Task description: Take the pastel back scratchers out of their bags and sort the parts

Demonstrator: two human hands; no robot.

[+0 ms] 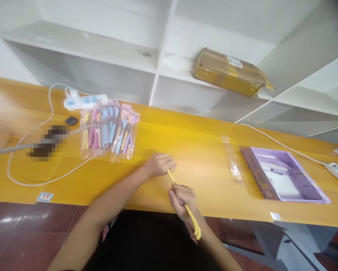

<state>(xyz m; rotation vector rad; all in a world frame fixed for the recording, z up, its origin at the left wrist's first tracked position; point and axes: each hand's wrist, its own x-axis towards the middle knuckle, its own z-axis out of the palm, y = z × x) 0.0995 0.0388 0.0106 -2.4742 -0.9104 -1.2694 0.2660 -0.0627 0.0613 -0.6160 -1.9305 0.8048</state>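
Well left of the purple tray (304, 176), bagged colourful sticks (112, 130) are lying. Nearer the tray, your left hand (160, 164) is gripping one end of a yellow claw-tipped stick (191, 217), which is slanting left of the tray; your right hand (185, 199) is clasping its middle. Just left of the tray, a clear sleeve (232, 160) is lying.

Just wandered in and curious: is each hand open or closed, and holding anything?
Left hand: closed, holding one end of a slim yellow claw-tipped stick.
Right hand: closed around the same stick, nearer its clawed end.
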